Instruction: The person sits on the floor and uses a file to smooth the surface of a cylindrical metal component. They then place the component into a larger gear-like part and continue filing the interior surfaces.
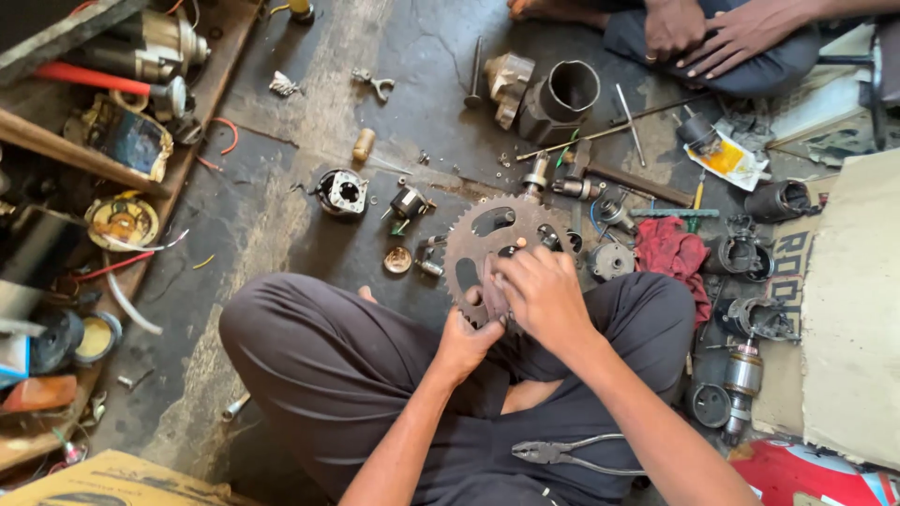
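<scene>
A large rusty toothed sprocket (pixel 487 239) with cut-out windows is held upright over my crossed legs. My left hand (pixel 466 339) grips its lower edge from below. My right hand (pixel 542 292) closes over its lower right part, fingers pressed on the hub; what the fingertips pinch is hidden. Grey pliers (pixel 562 453) lie on my lap near my right forearm.
Motor parts litter the dark floor: a round housing (pixel 341 192), a metal cylinder (pixel 567 92), a red rag (pixel 667 253), armatures (pixel 742 375). Another person's hands (pixel 712 33) rest at the top right. A cluttered shelf (pixel 103 150) runs along the left, cardboard (pixel 853 309) at right.
</scene>
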Demonstrator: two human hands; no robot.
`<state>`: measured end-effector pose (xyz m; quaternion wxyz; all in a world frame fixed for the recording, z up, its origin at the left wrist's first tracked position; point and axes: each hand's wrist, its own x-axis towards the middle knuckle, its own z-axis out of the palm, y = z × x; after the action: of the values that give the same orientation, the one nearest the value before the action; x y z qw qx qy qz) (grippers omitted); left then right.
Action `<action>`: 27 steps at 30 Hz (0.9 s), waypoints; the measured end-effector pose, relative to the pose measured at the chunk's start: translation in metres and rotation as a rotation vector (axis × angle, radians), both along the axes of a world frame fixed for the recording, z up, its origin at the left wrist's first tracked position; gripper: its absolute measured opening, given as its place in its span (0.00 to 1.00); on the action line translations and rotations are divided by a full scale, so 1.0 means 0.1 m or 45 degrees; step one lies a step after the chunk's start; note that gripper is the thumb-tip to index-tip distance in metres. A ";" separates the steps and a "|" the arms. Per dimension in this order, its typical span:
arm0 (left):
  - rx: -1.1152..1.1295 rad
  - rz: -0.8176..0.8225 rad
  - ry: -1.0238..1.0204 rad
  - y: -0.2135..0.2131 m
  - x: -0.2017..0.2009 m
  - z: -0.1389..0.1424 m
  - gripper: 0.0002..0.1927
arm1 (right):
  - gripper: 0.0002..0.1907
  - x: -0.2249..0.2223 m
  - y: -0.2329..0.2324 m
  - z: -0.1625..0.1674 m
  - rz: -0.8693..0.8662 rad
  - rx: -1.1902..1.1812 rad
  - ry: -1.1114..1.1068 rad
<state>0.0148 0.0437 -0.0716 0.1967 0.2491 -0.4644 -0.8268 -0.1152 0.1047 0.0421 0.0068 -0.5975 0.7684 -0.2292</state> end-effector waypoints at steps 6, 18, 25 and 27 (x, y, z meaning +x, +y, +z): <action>0.036 -0.007 0.035 0.03 0.02 -0.03 0.10 | 0.14 0.16 0.34 -0.08 0.008 0.064 -0.005; 0.043 -0.011 0.068 0.00 0.01 -0.02 0.12 | 0.16 0.05 0.15 -0.01 0.085 -0.013 0.083; 0.070 -0.010 0.042 0.03 0.04 -0.04 0.12 | 0.09 0.15 0.11 -0.16 -0.022 -0.024 0.197; 0.043 -0.007 0.072 0.01 0.01 -0.02 0.13 | 0.08 0.06 -0.06 -0.19 -0.044 -0.096 0.201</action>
<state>0.0163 0.0446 -0.0740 0.2033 0.2274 -0.4452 -0.8418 -0.1097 0.0987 0.0235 -0.0802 -0.6001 0.7676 -0.2103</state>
